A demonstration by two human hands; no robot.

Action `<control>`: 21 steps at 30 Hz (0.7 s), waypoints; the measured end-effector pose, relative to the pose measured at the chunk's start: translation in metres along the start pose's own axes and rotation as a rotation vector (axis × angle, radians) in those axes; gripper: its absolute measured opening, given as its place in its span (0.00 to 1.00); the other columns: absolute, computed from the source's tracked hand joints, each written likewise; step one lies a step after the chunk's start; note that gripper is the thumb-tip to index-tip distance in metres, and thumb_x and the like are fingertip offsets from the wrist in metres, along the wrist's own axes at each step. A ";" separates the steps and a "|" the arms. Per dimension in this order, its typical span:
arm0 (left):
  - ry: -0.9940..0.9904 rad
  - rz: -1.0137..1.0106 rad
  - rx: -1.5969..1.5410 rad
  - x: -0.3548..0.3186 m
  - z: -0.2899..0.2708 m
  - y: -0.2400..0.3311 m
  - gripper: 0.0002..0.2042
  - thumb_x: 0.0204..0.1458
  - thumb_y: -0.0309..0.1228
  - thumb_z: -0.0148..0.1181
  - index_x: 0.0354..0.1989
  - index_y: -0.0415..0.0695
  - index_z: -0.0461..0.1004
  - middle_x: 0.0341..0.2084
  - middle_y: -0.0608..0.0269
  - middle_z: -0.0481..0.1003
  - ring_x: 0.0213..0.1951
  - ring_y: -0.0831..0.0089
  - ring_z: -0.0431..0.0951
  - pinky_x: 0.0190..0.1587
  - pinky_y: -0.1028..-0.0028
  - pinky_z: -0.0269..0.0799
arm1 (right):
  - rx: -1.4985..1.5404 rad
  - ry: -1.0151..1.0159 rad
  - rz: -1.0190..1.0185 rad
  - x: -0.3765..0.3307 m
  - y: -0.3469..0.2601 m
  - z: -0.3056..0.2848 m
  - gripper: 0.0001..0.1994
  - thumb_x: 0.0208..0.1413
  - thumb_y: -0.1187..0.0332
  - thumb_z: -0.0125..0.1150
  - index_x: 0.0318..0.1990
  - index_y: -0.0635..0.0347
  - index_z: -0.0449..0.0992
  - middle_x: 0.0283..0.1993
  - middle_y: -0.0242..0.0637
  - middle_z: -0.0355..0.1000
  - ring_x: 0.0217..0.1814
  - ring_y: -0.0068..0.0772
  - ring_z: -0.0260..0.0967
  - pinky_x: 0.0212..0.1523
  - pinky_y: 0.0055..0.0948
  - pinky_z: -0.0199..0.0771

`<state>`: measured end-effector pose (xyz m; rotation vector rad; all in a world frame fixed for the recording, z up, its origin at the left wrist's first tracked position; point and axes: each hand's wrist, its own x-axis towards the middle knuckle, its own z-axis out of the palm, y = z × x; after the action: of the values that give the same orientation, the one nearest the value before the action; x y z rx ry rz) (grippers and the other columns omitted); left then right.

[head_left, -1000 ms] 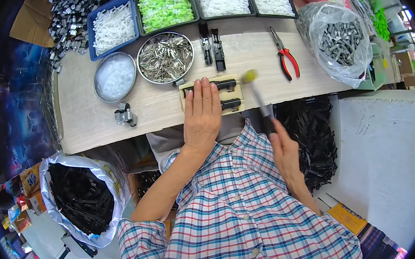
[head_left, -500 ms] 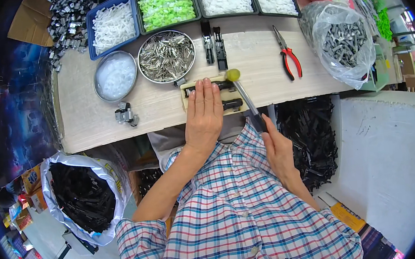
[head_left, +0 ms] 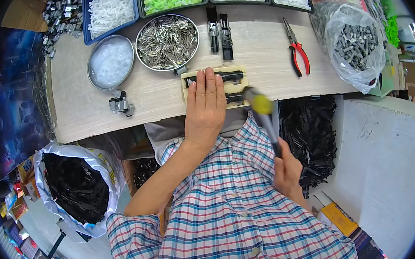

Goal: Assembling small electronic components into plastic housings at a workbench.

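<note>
The mallet (head_left: 264,108), higher a moment ago, now meets the black part (head_left: 234,97) on the jig (head_left: 243,83); right hand (head_left: 287,168) fingers clamp its handle, left hand (head_left: 206,107) lies flat, fingers together, steadying it.

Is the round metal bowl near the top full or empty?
Full: the round metal bowl is heaped with small metal pins almost to its rim.

A pale wooden workbench (head_left: 90,108) spans the far part of the scene under bright, even light. Beyond its right end the floor (head_left: 390,162) is light grey and bare. At near left, a cluttered shelf (head_left: 15,208) stands in shadow.
</note>
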<state>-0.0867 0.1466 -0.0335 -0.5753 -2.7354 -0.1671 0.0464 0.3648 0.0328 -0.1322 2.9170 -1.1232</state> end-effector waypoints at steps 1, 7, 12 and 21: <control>-0.001 -0.003 0.001 -0.001 0.000 0.002 0.27 0.56 0.28 0.52 0.65 0.31 0.65 0.66 0.41 0.65 0.69 0.48 0.64 0.71 0.55 0.59 | -0.053 -0.050 0.023 0.004 -0.001 0.005 0.23 0.64 0.76 0.56 0.66 0.66 0.68 0.45 0.58 0.77 0.40 0.48 0.81 0.38 0.33 0.78; 0.024 0.010 -0.018 -0.014 0.004 0.002 0.31 0.54 0.30 0.57 0.66 0.29 0.63 0.68 0.36 0.62 0.69 0.42 0.62 0.69 0.46 0.56 | 0.131 -0.122 0.227 0.005 -0.004 0.007 0.22 0.65 0.75 0.55 0.66 0.63 0.67 0.45 0.58 0.77 0.41 0.53 0.80 0.41 0.35 0.78; -0.010 -0.111 -0.285 -0.057 0.002 -0.005 0.39 0.49 0.32 0.67 0.67 0.25 0.58 0.69 0.27 0.56 0.71 0.36 0.56 0.70 0.38 0.45 | 0.108 -0.098 0.048 0.008 -0.002 0.012 0.21 0.63 0.76 0.57 0.64 0.63 0.69 0.44 0.57 0.76 0.42 0.53 0.79 0.40 0.35 0.78; 0.108 -0.228 -0.309 -0.071 -0.029 -0.028 0.21 0.52 0.21 0.57 0.57 0.33 0.75 0.61 0.45 0.71 0.66 0.44 0.66 0.68 0.46 0.58 | 0.111 -0.099 0.055 0.064 0.000 0.033 0.18 0.62 0.77 0.59 0.60 0.61 0.72 0.40 0.52 0.74 0.38 0.51 0.76 0.39 0.35 0.75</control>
<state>-0.0289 0.0893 -0.0327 -0.3169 -2.6798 -0.6649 -0.0158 0.3374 0.0094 -0.1022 2.7475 -1.2293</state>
